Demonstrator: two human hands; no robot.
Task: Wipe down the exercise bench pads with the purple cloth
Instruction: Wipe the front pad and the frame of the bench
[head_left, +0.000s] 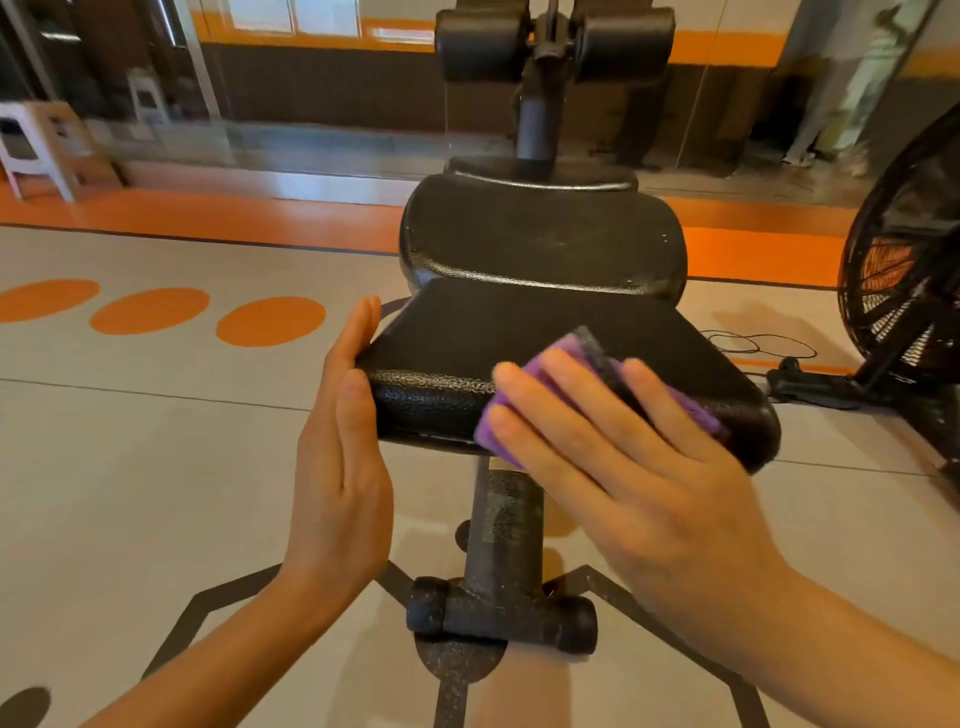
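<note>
Gym floor (156, 441) background; left hand (337, 452) flat, braces pad (545, 343); right hand (623, 462) presses cloth (524, 374), fingers spread.

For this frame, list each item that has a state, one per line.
purple cloth: folded, pressed on the near pad's front edge.
right hand: flat, fingers spread over the cloth.
left hand: open, flat against the pad's left side.
near pad: bare top.
fan: upright; running or not, unclear.
</note>
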